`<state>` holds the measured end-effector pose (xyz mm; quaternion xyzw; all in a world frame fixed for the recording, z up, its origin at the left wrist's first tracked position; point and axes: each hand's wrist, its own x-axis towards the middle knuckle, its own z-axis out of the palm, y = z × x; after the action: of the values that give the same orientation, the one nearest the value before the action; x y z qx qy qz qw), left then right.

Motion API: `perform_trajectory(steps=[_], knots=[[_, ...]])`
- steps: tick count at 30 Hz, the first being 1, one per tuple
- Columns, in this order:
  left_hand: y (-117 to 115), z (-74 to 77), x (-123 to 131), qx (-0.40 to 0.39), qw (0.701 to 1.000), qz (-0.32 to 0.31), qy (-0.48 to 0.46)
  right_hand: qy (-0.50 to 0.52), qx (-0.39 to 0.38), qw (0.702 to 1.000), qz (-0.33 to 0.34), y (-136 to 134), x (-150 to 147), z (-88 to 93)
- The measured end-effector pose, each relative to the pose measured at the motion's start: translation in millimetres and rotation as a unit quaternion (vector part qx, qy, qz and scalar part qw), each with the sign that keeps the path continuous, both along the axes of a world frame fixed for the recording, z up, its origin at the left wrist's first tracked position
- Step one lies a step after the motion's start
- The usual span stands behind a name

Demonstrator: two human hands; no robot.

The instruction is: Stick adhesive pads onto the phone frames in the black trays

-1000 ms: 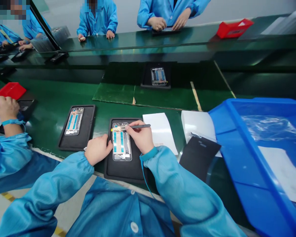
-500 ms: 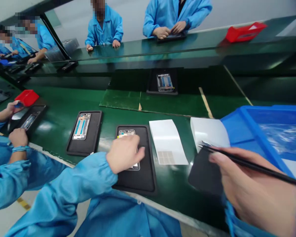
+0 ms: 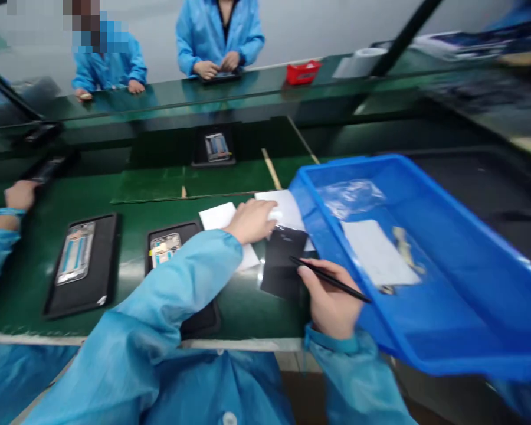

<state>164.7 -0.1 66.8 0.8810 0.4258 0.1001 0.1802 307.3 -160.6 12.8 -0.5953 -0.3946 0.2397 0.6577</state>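
My left hand (image 3: 251, 219) reaches across to the right and rests, fingers curled down, on the white sheets (image 3: 287, 208) at the top edge of a black flat panel (image 3: 283, 260). My right hand (image 3: 330, 302) is closed on thin black tweezers (image 3: 331, 279) whose tip lies over the black panel. A phone frame (image 3: 165, 248) sits in a black tray (image 3: 190, 319) under my left sleeve, partly hidden.
A large blue bin (image 3: 425, 265) with a white sheet and clear bag stands at right. A second black tray with a phone frame (image 3: 76, 260) lies left, beside a neighbour's hand (image 3: 20, 195). Another tray (image 3: 216, 147) sits farther back. People in blue coats work opposite; a red box (image 3: 301, 72).
My view swung right. My left hand left the phone frame and moved right onto the white sheets. My right hand drew back with the tweezers to the black panel.
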Motion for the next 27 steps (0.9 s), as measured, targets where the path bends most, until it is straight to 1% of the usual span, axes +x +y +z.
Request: perform_trajectory(steps=[2,4,9,12,16,22,25,27], knots=[[5.8,0.7,4.1,-0.013,1.0,0.016,0.018,0.012,0.017,1.0,-0.005,-0.2,-1.1,-3.7],[9.9,0.1,7.0,-0.027,0.999,0.007,0.017,0.02,0.01,1.0,0.0,-0.6,-3.1,-4.6],[9.8,-5.0,14.4,-0.098,0.993,-0.067,-0.002,0.041,-0.002,0.999,0.014,-4.0,-4.3,-3.2],[6.9,-8.7,20.4,-0.091,0.991,-0.096,-0.02,0.043,-0.008,0.999,0.025,-5.1,-4.3,-2.0],[0.2,-10.1,31.4,-0.073,0.99,-0.112,-0.046,0.027,0.007,0.999,0.026,-6.6,-6.1,0.7],[-12.5,-12.3,50.7,-0.074,0.988,-0.135,-0.024,-0.001,0.05,0.999,0.013,-10.1,-6.1,1.6],[-16.4,-13.9,52.5,-0.079,0.985,-0.147,-0.045,-0.012,0.069,0.997,0.012,-10.5,-4.7,0.4],[-18.8,-11.7,47.6,-0.089,0.983,-0.144,-0.071,-0.011,0.086,0.996,0.014,-10.7,-4.5,0.4]])
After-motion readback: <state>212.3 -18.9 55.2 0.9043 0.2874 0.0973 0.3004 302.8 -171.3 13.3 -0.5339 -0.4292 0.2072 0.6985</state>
